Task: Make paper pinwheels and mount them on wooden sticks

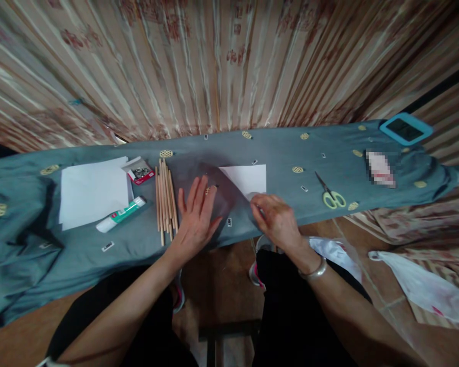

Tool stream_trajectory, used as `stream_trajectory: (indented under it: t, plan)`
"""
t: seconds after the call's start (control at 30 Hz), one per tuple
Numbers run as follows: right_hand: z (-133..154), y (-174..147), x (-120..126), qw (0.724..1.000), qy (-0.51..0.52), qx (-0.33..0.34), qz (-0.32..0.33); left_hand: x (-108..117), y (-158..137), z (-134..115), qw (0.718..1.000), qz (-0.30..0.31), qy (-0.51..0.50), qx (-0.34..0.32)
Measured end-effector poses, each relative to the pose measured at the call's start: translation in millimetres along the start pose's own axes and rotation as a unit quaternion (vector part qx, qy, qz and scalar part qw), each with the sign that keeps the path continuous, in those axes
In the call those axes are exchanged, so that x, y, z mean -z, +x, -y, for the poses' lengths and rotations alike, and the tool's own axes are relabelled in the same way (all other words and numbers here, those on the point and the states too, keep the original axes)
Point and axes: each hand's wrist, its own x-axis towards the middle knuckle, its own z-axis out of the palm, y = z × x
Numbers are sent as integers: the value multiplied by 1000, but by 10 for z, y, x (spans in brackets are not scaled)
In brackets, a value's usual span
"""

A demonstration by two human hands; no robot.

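A small white sheet of paper (255, 176) lies on the grey-green cloth, its left side running in a slant. My right hand (274, 216) pinches the paper at its near edge, with thumb and fingers pressed together. My left hand (197, 216) is open, fingers spread and palm down, to the left of the sheet and just right of a bunch of thin wooden sticks (164, 196). I cannot tell whether its palm rests on the cloth. A dark, blurred shadow falls between the two hands.
On the left lie a stack of white paper (94, 191), an open red-and-white box of small metal pieces (138, 171) and a green-and-white glue stick (121, 214). Scissors (331, 194) with pale green handles and a blue-framed device (406, 128) are right. Curtains (214, 66) hang behind.
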Motion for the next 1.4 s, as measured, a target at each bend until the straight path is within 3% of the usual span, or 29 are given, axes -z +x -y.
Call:
stream_trajectory:
  t: [0.1, 0.23, 0.4, 0.6, 0.83, 0.97, 1.13, 1.27, 1.4]
  plan:
    - [218, -84, -83, 997, -32, 45, 58, -4, -25, -48, 998, 30, 31, -46]
    - [344, -145, -122, 992, 0, 68, 109, 22, -23, 3, 996, 58, 7, -72]
    - [184, -124, -31, 984, 13, 114, 138, 80, 5, 131, 997, 22, -7, -76]
    - [-75, -134, -2, 984, 27, 102, 144, 51, -122, 156, 992, 17, -102, -79]
    - [-124, -96, -56, 971, 200, -4, 128, 98, -241, 110, 979, 70, -188, 26]
    - [-127, 5, -107, 953, 262, -99, 115, 86, -237, 125, 975, 61, -200, 73]
    - [-194, 135, -236, 934, 308, -147, 109, 49, -242, 125, 969, 66, -198, 134]
    - [-230, 206, -325, 924, 329, -167, 102, 84, -234, 149, 969, 79, -195, 127]
    - [-217, 269, -360, 935, 292, -172, 106, 173, -165, 160, 985, 80, -132, 83]
